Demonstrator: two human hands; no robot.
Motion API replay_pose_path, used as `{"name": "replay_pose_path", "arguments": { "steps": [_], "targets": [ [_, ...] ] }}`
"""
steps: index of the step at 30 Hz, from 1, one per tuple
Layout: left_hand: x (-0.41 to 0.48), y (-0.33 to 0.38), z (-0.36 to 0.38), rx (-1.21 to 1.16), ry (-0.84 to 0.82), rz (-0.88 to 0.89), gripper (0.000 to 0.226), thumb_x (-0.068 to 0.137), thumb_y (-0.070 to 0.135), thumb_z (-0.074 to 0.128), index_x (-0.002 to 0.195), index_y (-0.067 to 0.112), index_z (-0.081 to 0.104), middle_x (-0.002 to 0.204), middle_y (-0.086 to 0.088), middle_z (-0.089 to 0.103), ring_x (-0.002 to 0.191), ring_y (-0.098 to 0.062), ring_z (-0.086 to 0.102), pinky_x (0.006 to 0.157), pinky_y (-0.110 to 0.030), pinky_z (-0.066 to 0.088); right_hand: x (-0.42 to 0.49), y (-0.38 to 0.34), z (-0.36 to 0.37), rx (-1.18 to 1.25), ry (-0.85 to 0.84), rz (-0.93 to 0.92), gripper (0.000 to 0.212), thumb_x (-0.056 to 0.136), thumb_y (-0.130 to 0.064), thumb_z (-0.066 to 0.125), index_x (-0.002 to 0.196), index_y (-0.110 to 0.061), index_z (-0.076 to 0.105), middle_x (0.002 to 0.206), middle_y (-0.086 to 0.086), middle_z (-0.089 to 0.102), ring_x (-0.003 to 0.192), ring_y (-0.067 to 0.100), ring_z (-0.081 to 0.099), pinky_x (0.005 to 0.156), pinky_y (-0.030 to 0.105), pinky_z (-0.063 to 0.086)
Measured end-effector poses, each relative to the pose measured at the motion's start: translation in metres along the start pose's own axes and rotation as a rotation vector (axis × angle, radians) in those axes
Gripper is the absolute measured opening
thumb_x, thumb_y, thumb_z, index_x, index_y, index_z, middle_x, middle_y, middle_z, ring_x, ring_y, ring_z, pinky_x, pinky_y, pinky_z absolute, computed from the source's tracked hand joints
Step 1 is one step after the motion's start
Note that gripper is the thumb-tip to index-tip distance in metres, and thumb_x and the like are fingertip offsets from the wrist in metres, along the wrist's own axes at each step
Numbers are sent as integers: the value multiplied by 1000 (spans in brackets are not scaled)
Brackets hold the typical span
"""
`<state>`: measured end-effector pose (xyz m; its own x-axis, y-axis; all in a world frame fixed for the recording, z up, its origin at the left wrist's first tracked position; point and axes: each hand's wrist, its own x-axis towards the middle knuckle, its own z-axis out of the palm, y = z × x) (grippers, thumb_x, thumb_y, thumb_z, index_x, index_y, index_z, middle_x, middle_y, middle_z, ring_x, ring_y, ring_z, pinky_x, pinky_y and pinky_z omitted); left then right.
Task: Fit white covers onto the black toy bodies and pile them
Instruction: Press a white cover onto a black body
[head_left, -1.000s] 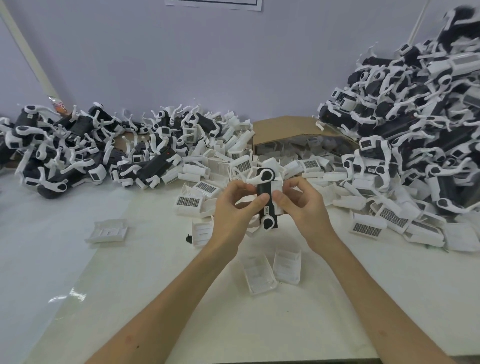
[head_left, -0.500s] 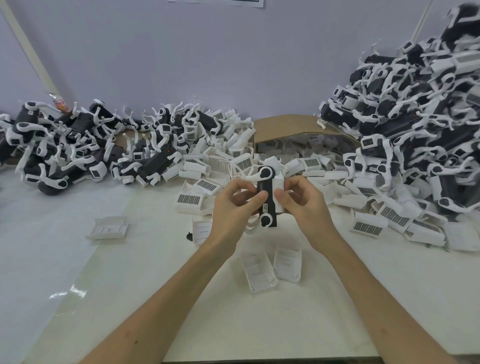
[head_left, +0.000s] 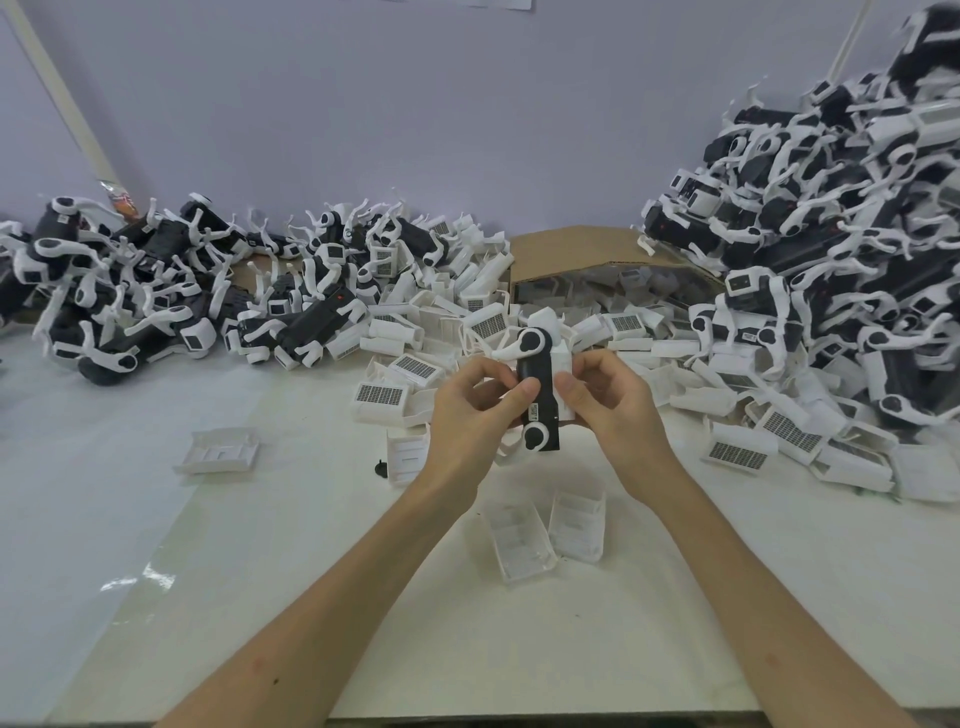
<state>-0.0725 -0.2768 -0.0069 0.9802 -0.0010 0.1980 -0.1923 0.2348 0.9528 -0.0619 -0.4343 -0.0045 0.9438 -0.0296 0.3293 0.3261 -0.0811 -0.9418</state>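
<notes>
Hands meet just in front of the cardboard box (head_left: 571, 249), above the table (head_left: 519, 649). My left hand (head_left: 467, 413) grips the black toy body (head_left: 543, 371), its long axis pointing at the box. Against the body's right flank sits the white cover (head_left: 564, 376), pinched by my right hand (head_left: 618, 413), the nearer one; I'd press it leftward, then drop the toy on the pile (head_left: 831, 270) right of the box

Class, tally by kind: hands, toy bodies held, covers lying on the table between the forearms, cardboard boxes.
left hand and right hand: 2
black toy body held: 1
white covers between the forearms: 2
cardboard box: 1
Total: 6
</notes>
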Motion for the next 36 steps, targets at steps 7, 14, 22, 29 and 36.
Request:
{"name": "replay_pose_path", "arguments": {
  "steps": [7,14,22,29,36],
  "targets": [
    [-1,-1,2,46,19,5,18,90,10,74,82,10,57,80,-4,77,72,-21,72,74,-37,57,0,0,-2,-29,3,-16,42,79,-35,71,98,0,56,86,24,64,77,23,64,68,30,60],
    [-1,-3,1,60,17,33,20,88,8,75,78,10,58,74,-8,70,71,-20,68,73,-37,53,-2,-1,-3,-50,6,-20,42,76,-33,77,96,-2,56,85,21,74,73,33,70,73,37,61],
    [-1,-5,-1,87,-38,82,26,89,-2,70,74,11,54,67,7,69,66,-11,66,65,-22,54,-4,-5,-1,-20,-37,-22,36,74,-33,74,90,-6,55,89,25,73,74,33,69,80,47,58],
    [1,-8,-3,186,-68,151,21,92,-4,66,79,2,50,73,7,70,74,-14,69,75,-38,57,-3,2,-1,-90,-58,-67,25,81,-31,73,84,-13,56,82,19,72,70,20,68,74,27,55],
    [1,-8,-3,163,-130,151,9,95,-8,59,102,-4,56,94,-20,72,94,-35,71,87,-51,58,-1,5,-5,-87,-156,-77,26,87,-34,65,79,-13,52,74,-10,63,75,9,60,74,22,50]
  ]
}}
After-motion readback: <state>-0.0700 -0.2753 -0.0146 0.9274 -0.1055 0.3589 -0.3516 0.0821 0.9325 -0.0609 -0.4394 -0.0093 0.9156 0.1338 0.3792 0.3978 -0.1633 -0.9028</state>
